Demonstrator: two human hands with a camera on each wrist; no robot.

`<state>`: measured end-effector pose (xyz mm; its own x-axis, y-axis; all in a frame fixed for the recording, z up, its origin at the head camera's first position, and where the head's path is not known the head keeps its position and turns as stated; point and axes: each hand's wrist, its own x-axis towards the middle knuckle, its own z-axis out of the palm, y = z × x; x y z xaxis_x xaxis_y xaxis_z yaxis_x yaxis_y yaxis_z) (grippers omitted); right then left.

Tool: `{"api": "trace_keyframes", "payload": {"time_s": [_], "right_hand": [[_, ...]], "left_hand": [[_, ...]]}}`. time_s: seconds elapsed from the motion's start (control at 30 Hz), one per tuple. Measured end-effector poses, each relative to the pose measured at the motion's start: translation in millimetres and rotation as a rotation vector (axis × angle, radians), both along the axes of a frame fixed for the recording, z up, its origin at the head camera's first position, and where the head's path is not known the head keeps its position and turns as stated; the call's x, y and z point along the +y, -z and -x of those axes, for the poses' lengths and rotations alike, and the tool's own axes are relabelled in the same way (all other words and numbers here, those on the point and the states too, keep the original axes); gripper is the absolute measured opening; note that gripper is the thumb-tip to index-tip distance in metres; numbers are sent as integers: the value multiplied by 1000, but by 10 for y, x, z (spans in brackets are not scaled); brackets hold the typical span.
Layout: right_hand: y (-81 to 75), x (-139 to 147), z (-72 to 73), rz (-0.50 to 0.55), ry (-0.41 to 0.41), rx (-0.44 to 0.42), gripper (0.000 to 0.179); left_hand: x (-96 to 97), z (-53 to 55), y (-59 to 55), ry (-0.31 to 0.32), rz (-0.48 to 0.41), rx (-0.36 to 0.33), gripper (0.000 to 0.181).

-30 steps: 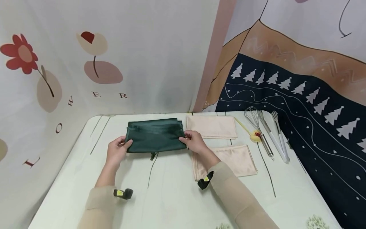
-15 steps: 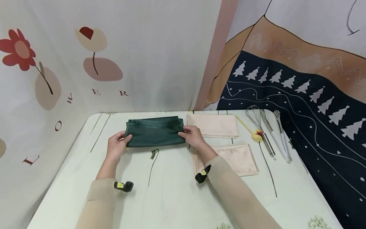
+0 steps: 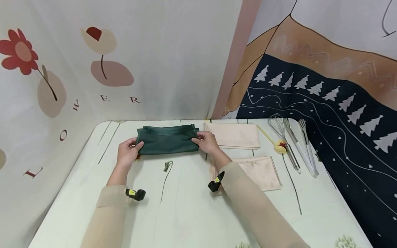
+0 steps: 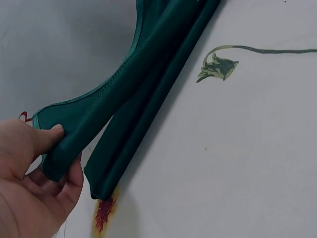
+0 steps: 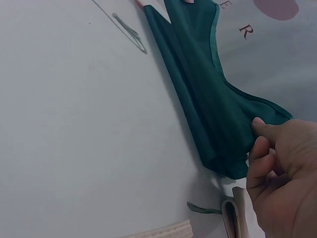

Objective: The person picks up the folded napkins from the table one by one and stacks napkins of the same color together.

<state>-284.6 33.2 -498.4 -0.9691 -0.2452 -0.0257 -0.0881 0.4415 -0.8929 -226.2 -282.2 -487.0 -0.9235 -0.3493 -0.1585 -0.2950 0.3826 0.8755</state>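
Observation:
A folded dark green cloth (image 3: pixel 167 142) stretches between both hands near the back of the table. My left hand (image 3: pixel 127 151) pinches its left end, thumb on the near face and fingers behind. At the right end my right hand (image 3: pixel 208 142) pinches it the same way. In the left wrist view the cloth (image 4: pixel 124 94) shows several folded layers, and its lower fold hangs close over the tabletop. The right wrist view shows the right hand (image 5: pixel 290 168) gripping the upper layers, with the lower fold drooping beneath.
Two folded pale pink cloths lie to the right, one at the back (image 3: pixel 231 136) and one nearer (image 3: pixel 254 174), under the right forearm. Beyond them rest a whisk (image 3: pixel 283 141) and two long-handled metal utensils (image 3: pixel 302 151). The white tabletop (image 3: pixel 183 213) bears printed flowers; patterned curtains hang behind.
Both hands have moved the green cloth slightly toward the back of the table, uncovering the printed green bud in front of it. The cloth's visible face has become narrower.

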Motion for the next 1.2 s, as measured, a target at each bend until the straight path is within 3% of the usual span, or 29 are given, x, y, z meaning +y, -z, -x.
{"api": "trace_keyframes", "payload": {"time_s": [0.2, 0.53, 0.7, 0.9, 1.2], "right_hand": [[-9, -56, 54, -6, 16, -35, 14], [15, -89, 82, 65, 34, -136, 36], [53, -79, 85, 115, 57, -177, 31], [63, -48, 74, 117, 63, -175, 29], [71, 13, 13, 121, 56, -178, 33]], "left_hand": [[-30, 49, 23, 3, 21, -6, 38], [-58, 141, 155, -41, 62, 18, 38], [-84, 151, 232, -65, 66, 14, 39], [-103, 159, 238, -70, 65, 24, 39], [-97, 116, 227, -16, 68, -9, 49]]}}
